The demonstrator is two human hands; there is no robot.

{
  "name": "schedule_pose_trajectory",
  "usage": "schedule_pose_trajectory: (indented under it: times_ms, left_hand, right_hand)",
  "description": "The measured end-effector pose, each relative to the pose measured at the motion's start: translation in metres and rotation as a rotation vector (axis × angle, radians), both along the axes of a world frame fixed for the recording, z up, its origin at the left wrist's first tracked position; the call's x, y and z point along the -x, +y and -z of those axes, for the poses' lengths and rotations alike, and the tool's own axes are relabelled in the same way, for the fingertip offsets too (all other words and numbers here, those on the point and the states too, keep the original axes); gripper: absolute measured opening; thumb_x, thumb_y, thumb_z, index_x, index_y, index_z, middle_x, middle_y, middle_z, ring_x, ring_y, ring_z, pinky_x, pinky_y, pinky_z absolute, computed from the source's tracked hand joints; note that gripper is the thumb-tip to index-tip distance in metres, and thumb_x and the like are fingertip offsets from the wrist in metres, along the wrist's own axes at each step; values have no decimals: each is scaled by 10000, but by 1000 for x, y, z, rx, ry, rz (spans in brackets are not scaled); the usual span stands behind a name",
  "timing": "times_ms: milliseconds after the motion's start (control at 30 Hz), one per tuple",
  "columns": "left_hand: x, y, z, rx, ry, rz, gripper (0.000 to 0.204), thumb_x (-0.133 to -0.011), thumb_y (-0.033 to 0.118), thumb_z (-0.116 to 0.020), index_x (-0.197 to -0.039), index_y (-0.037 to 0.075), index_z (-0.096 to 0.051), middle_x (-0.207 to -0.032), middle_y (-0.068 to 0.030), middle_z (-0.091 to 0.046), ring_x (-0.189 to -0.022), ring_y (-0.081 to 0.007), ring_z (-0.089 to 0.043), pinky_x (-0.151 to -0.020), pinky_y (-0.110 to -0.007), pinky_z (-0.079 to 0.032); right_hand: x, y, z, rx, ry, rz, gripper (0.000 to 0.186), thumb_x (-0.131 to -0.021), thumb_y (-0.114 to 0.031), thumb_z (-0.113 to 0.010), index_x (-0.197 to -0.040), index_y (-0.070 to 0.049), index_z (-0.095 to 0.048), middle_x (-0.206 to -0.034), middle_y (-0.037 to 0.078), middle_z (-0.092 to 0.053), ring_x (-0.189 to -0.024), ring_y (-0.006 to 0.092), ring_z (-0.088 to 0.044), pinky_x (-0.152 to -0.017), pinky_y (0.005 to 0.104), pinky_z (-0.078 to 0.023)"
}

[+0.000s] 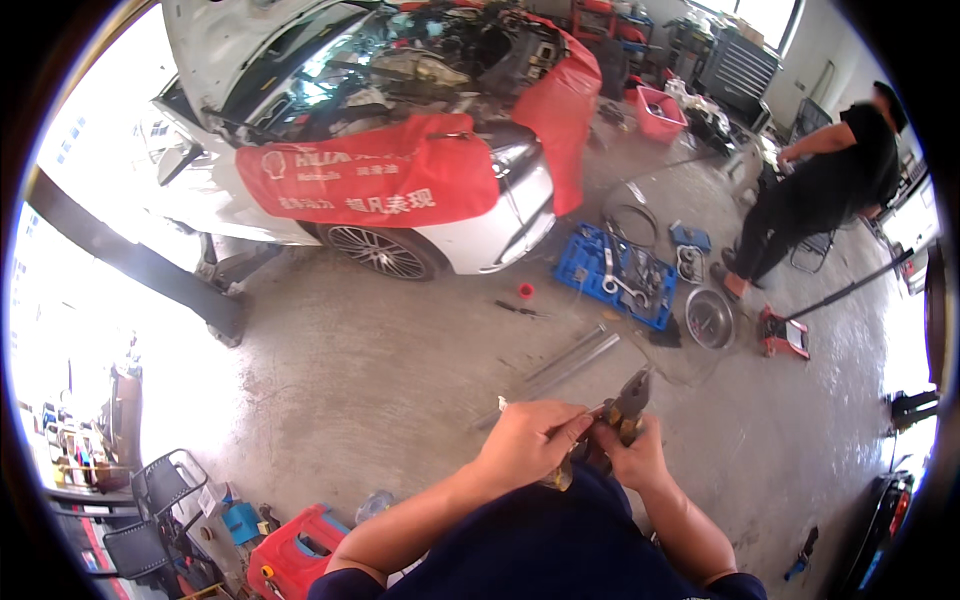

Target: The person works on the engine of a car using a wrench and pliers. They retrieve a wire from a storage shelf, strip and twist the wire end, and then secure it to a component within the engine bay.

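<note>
Counting the clock from your hands, a white car [475, 248] stands at eleven, a red cover [400, 170] draped over its front wing. A co-worker in black [832, 188] stands between one and two. Near twelve an opened blue tool case [575, 260] lies on the floor, with a red floor jack [785, 336] at two and a round metal basin [715, 338] between them. Your right hand [637, 458] has its fingers curled around the pliers [631, 395], which sit between your hands, jaws tilted up toward one. Your left hand [528, 440] has thumb and fingertips pinching a slim piece [598, 411] beside the pliers, too small to identify.
</note>
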State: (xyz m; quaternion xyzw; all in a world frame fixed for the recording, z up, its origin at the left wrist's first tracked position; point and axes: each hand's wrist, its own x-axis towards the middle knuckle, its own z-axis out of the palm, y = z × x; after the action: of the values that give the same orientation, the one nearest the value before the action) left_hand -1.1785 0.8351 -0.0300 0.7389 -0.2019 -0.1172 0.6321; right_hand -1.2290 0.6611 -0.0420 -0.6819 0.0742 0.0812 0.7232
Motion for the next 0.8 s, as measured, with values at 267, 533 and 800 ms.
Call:
schedule_pose_trajectory:
  times_ms: [267,533,800]
  left_hand:
    - [-60,49,5,-349,-282,-215,182,-883,199,-603,-937,44,-681,-720,-152,-628,-647,-317,-616,-563,-375,-473]
    - [-254,135,62,-373,-61,-656,338,-940,249,-534,-782,-24,-654,-603,-172,-587,-535,-249,-567,-540,-335,-435]
    - [-592,208,51,-684,-517,-877,356,-951,276,-462,-789,-6,-607,-711,-178,-614,-701,-404,-579,-649,-479,-444]
  right_hand:
    - [-67,52,21,-64,30,202,73,-919,-69,-560,-917,-2,-589,-734,40,-621,-584,95,-567,-489,233,-459]
    - [-193,32,54,-139,23,509,86,-927,-103,-547,-954,-22,-541,-754,67,-593,-577,127,-570,-455,244,-469]
    - [-378,49,83,3,71,640,94,-933,-104,-526,-929,-12,-544,-727,88,-594,-480,130,-531,-422,256,-430]
